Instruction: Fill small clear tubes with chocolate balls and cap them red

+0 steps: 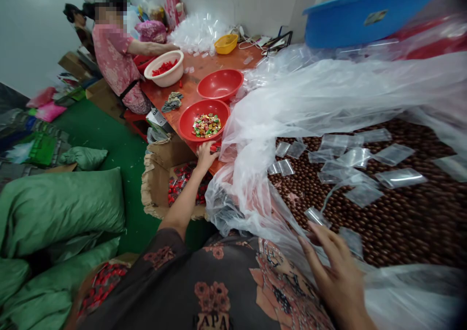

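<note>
At the bottom centre, a dark grey short-sleeved shirt bears dusty-pink flowers and dark lettering reading "PAPAS"

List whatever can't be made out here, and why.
All in the head view:
Red item at the left hand: partly covered by it, too small to identify.
Red packets in the cardboard box: partly hidden behind the left forearm.
Blue tub: cut off by the top edge.
The tub's label: too small and blurred to read.
</note>
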`<state>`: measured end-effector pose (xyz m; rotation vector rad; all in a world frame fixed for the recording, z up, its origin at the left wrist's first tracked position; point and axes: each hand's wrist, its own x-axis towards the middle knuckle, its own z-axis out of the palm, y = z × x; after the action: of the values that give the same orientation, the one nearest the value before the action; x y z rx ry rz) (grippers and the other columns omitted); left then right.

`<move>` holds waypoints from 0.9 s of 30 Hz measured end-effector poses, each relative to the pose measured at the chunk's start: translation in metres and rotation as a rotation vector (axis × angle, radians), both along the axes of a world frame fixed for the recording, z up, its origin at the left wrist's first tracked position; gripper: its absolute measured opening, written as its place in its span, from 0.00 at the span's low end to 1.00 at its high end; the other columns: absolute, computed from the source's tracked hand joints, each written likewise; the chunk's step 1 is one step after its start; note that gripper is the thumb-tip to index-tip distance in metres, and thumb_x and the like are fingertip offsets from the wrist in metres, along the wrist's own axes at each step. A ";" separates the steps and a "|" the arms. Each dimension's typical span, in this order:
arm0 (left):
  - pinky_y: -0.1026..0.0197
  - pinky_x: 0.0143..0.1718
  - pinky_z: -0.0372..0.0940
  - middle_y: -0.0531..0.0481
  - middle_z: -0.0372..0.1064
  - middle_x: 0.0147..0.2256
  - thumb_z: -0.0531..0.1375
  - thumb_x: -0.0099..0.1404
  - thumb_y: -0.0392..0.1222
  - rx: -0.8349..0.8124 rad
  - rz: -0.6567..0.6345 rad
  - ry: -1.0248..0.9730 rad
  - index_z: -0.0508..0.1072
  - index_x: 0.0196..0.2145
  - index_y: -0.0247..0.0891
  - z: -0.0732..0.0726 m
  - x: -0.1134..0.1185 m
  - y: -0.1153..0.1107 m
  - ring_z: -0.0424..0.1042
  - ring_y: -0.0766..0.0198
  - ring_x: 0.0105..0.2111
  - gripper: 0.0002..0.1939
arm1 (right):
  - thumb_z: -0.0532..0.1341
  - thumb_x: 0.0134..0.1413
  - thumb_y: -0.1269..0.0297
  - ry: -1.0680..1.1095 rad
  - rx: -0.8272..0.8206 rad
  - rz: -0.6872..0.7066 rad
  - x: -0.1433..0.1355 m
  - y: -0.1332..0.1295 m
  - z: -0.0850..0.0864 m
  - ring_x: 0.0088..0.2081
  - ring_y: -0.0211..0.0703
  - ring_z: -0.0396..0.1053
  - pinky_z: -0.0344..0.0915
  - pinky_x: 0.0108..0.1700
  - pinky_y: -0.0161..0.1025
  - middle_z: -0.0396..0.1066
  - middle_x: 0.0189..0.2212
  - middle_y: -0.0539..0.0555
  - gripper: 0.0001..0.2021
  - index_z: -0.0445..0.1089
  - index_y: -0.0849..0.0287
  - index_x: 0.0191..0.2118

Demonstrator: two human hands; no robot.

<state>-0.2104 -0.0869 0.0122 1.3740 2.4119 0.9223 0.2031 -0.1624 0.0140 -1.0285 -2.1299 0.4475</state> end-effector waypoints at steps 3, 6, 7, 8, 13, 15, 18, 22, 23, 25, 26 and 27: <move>0.48 0.60 0.50 0.42 0.69 0.53 0.64 0.57 0.33 -0.033 -0.112 0.043 0.72 0.47 0.39 0.000 -0.003 0.003 0.64 0.50 0.55 0.19 | 0.59 0.61 0.64 0.003 0.009 0.016 -0.002 -0.001 0.001 0.46 0.46 0.72 0.70 0.48 0.44 0.69 0.49 0.57 0.26 0.60 0.49 0.64; 0.52 0.59 0.53 0.44 0.72 0.49 0.63 0.56 0.31 -0.042 -0.155 0.063 0.74 0.42 0.37 0.000 -0.010 -0.008 0.66 0.53 0.52 0.14 | 0.59 0.61 0.65 0.006 -0.007 0.029 -0.002 -0.001 0.001 0.46 0.45 0.72 0.71 0.47 0.44 0.70 0.48 0.57 0.23 0.62 0.49 0.62; 0.53 0.59 0.54 0.45 0.72 0.49 0.63 0.56 0.31 -0.040 -0.144 0.071 0.74 0.41 0.36 0.000 -0.013 -0.014 0.66 0.54 0.51 0.13 | 0.59 0.61 0.65 0.013 -0.012 0.034 -0.001 -0.001 0.001 0.46 0.45 0.72 0.71 0.47 0.43 0.70 0.48 0.57 0.22 0.63 0.50 0.61; 0.54 0.59 0.54 0.45 0.71 0.49 0.63 0.56 0.31 -0.037 -0.128 0.085 0.74 0.41 0.36 0.000 -0.017 -0.022 0.66 0.55 0.51 0.13 | 0.59 0.61 0.65 0.022 -0.015 0.039 -0.001 -0.001 0.000 0.46 0.45 0.73 0.71 0.47 0.43 0.70 0.48 0.57 0.21 0.64 0.50 0.60; 0.52 0.58 0.56 0.46 0.72 0.45 0.63 0.56 0.32 -0.031 0.020 0.168 0.73 0.38 0.35 0.009 -0.040 -0.071 0.67 0.53 0.49 0.10 | 0.60 0.60 0.65 0.038 -0.055 -0.023 0.007 -0.004 0.006 0.46 0.45 0.72 0.71 0.48 0.46 0.71 0.47 0.58 0.20 0.66 0.52 0.58; 0.48 0.59 0.54 0.43 0.72 0.45 0.63 0.56 0.35 -0.021 0.073 0.194 0.73 0.37 0.35 0.020 -0.047 -0.086 0.65 0.50 0.51 0.09 | 0.63 0.56 0.63 0.071 -0.041 -0.131 0.017 -0.004 0.012 0.43 0.45 0.72 0.70 0.48 0.46 0.71 0.46 0.58 0.21 0.67 0.53 0.56; 0.46 0.61 0.52 0.41 0.70 0.49 0.60 0.62 0.40 0.041 0.098 0.229 0.73 0.42 0.35 0.043 -0.040 -0.086 0.63 0.50 0.55 0.10 | 0.66 0.49 0.62 0.193 0.082 -0.467 0.051 0.010 0.017 0.40 0.44 0.71 0.69 0.46 0.47 0.72 0.40 0.56 0.19 0.71 0.57 0.49; 0.55 0.50 0.64 0.45 0.72 0.44 0.60 0.65 0.44 0.315 -0.146 0.259 0.75 0.43 0.39 0.075 0.028 -0.053 0.70 0.58 0.45 0.11 | 0.63 0.46 0.66 0.571 0.343 -0.972 0.142 0.056 0.006 0.31 0.38 0.66 0.66 0.36 0.41 0.65 0.32 0.52 0.12 0.67 0.61 0.39; 0.57 0.47 0.65 0.47 0.73 0.41 0.60 0.65 0.43 0.330 -0.307 0.206 0.75 0.41 0.40 0.080 0.055 -0.043 0.71 0.60 0.42 0.09 | 0.62 0.45 0.69 0.599 0.374 -1.074 0.169 0.069 0.001 0.31 0.37 0.64 0.65 0.34 0.39 0.63 0.31 0.51 0.09 0.65 0.60 0.35; 0.60 0.45 0.65 0.49 0.74 0.37 0.58 0.67 0.42 0.278 -0.698 0.096 0.76 0.39 0.39 0.080 0.117 -0.022 0.71 0.63 0.39 0.08 | 0.60 0.42 0.78 0.541 0.215 -1.246 0.215 0.091 -0.010 0.32 0.36 0.64 0.64 0.37 0.39 0.63 0.29 0.51 0.09 0.62 0.59 0.30; 0.60 0.45 0.65 0.49 0.74 0.38 0.56 0.69 0.40 0.211 -0.901 0.056 0.76 0.41 0.39 0.076 0.147 -0.012 0.71 0.63 0.40 0.09 | 0.58 0.42 0.81 0.453 0.096 -1.295 0.231 0.099 -0.015 0.31 0.35 0.63 0.63 0.39 0.40 0.63 0.29 0.51 0.09 0.62 0.60 0.29; 0.61 0.45 0.65 0.48 0.74 0.40 0.54 0.70 0.38 0.128 -1.090 0.049 0.76 0.43 0.39 0.068 0.176 -0.002 0.71 0.63 0.41 0.10 | 0.58 0.42 0.82 0.360 0.001 -1.288 0.243 0.106 -0.020 0.30 0.34 0.62 0.63 0.39 0.40 0.64 0.28 0.51 0.09 0.63 0.61 0.28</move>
<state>-0.0341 -0.0891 0.0801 2.3304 1.2273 0.6974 0.4463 -0.0568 -0.0060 -1.8600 -0.8385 -0.0286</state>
